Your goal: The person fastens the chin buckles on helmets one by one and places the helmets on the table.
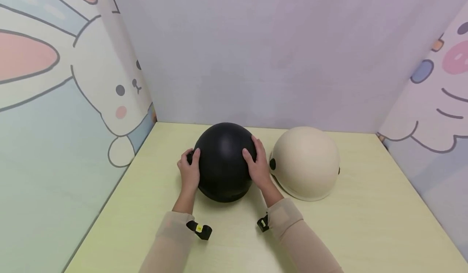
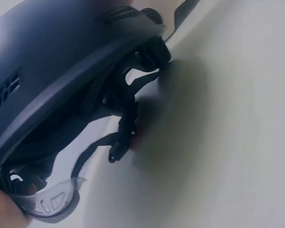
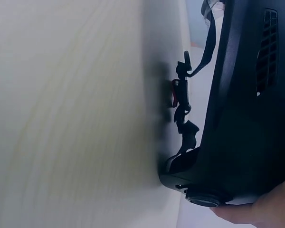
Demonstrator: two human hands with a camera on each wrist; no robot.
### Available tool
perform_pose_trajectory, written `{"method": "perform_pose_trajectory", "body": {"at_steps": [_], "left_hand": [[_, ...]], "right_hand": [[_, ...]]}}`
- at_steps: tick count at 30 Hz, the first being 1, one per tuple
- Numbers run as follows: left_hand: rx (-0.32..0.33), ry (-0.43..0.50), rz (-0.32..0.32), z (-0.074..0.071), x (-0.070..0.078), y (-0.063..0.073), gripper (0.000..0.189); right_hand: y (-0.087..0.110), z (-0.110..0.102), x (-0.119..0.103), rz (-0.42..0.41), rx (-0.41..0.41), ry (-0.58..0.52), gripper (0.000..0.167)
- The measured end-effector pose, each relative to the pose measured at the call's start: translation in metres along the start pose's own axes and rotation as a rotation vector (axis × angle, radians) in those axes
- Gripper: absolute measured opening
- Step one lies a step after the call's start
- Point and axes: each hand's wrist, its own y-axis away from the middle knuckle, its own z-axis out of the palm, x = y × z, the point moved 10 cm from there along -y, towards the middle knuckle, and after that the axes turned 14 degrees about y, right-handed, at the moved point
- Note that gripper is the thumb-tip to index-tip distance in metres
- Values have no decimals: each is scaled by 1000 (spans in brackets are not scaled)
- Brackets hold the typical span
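Observation:
Both hands hold a black helmet (image 1: 224, 163) from its two sides, over the table's middle. My left hand (image 1: 189, 169) grips its left edge, fingers round the rim and thumb on the shell. On the other side, my right hand (image 1: 258, 165) clasps the shell with thumb and fingers spread apart. In the left wrist view the helmet (image 2: 57, 61) is tilted, its rim partly raised off the table. A black chin strap (image 2: 92, 147) hangs beneath it, and a clear visor piece (image 2: 52, 202) shows near the hand. The right wrist view shows the strap's buckle (image 3: 183, 92) with a red part.
A cream helmet (image 1: 307, 163) rests on the pale yellow table (image 1: 365, 224), just right of my right hand. A plain light wall (image 1: 256, 53) stands behind the table. Cartoon-printed panels (image 1: 109, 102) flank it on both sides.

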Motion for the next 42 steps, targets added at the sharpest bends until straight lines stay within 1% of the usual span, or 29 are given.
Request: {"method": "perform_pose_trajectory", "body": {"at_steps": [3,5,8,13,16,19,24,26,30,32,34,37,40,42], "left_hand": [[-8,-6,-12,0,-3,1,71],[-20,-10,-4,1,-3,3,71],[-39,-18,26,2,-1,4,70],[-65,-49,93,1,-3,3,62],[-68,-33,118,-1,-6,3,57],[-66,3,128,-4,-10,4,54],[-58,37,140,-9,-18,6,52],[-57,36,144,-10,-22,5,52],[-102,10,152,-7,-27,5,54],[-142,-5,152,-4,-27,6,58],[-185,-11,139,-1,-29,5,63],[-251,-6,142,2,-30,5,71],[-283,9,167,3,-32,6,73],[-291,7,161,3,-36,5,73]], "right_hand": [[0,2,-1,9,-7,17,64],[0,3,0,15,-6,25,64],[1,4,-1,14,-1,21,64],[1,7,-1,4,12,34,64],[1,9,-3,-16,14,39,64],[1,11,-5,-35,16,44,64],[3,13,-7,-34,21,51,64],[3,14,-8,-36,22,55,64],[5,16,-8,-34,23,77,65],[5,18,-7,-27,21,94,65],[6,19,-7,-23,24,109,65],[6,21,-7,-16,30,127,65],[7,22,-10,-26,35,133,66],[7,23,-11,-31,37,147,66]]}}
